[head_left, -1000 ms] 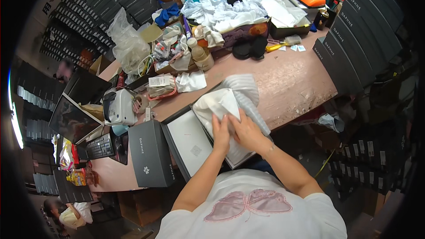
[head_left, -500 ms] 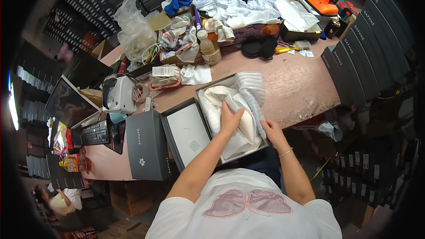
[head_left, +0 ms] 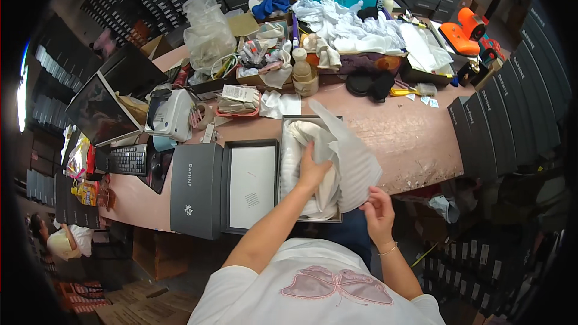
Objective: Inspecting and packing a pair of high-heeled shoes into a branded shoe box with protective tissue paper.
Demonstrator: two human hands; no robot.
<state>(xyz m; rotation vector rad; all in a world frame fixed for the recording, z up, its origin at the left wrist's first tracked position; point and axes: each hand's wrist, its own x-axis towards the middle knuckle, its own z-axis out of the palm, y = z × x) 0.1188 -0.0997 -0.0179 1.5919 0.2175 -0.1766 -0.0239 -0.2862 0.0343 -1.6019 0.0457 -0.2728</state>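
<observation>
An open grey shoebox (head_left: 342, 213) at the table's front edge holds a bundle of cream cloth (head_left: 327, 189) lined with white foam padding (head_left: 290, 162). My left hand (head_left: 314, 171) reaches into the box and grips the cloth bundle, thumb on top, other fingers partly hidden in its folds. At the box's right side, my right hand (head_left: 379, 212) pinches the lower corner of a thin white foam sheet (head_left: 355, 171), which stands raised and spread out past the box wall. What the cloth wraps is hidden.
Left of the box lie the dark lid (head_left: 226, 204) with a white card (head_left: 253, 186) and a closed grey box (head_left: 195, 191). A label printer (head_left: 170, 114), keyboard (head_left: 127, 159) and monitor (head_left: 102, 111) stand farther left. Grey boxes (head_left: 487, 126) line the right; bottles and cloths crowd the back.
My right hand has drawn the foam sheet outward and toward me, so it opens away from the cloth. My left hand stays on the bundle; the box now sits straighter in view.
</observation>
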